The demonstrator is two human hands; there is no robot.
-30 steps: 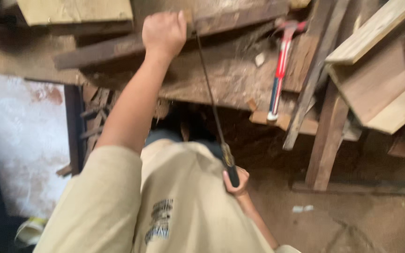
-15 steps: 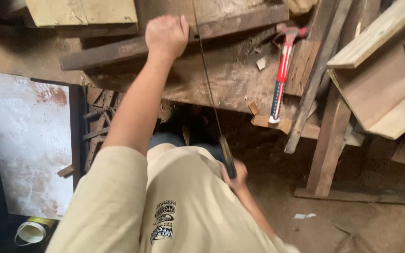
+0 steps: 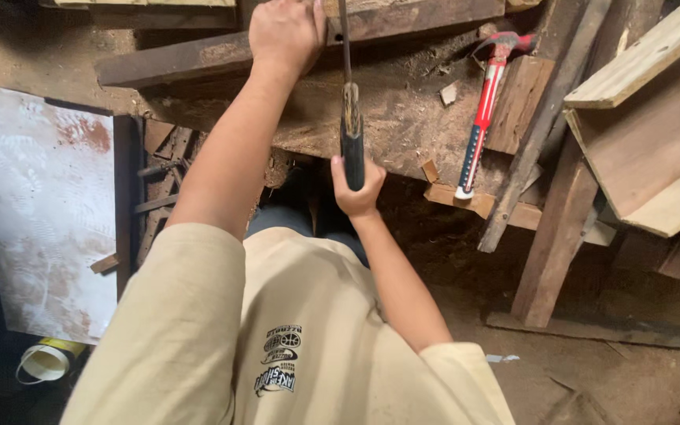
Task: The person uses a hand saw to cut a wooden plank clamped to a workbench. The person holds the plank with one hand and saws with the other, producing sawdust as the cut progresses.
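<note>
My left hand (image 3: pixel 286 33) presses down on a long dark wooden plank (image 3: pixel 198 57) that lies across a worn wooden workbench (image 3: pixel 403 118). My right hand (image 3: pixel 354 187) grips the dark handle of a hand saw (image 3: pixel 351 118). The saw's thin blade runs straight up from the handle to the plank, just right of my left hand. My beige shirt fills the lower middle of the view.
A red-handled hammer (image 3: pixel 479 118) lies on the bench to the right. Stacked planks and wooden frames (image 3: pixel 639 149) lean at the right. A white stained board (image 3: pixel 37 205) lies on the left, a tape roll (image 3: pixel 41 362) below it. Dirt floor (image 3: pixel 592 370) at lower right.
My right hand has pushed the saw forward towards the plank, so the handle is now much nearer the bench. My left hand stays on the plank.
</note>
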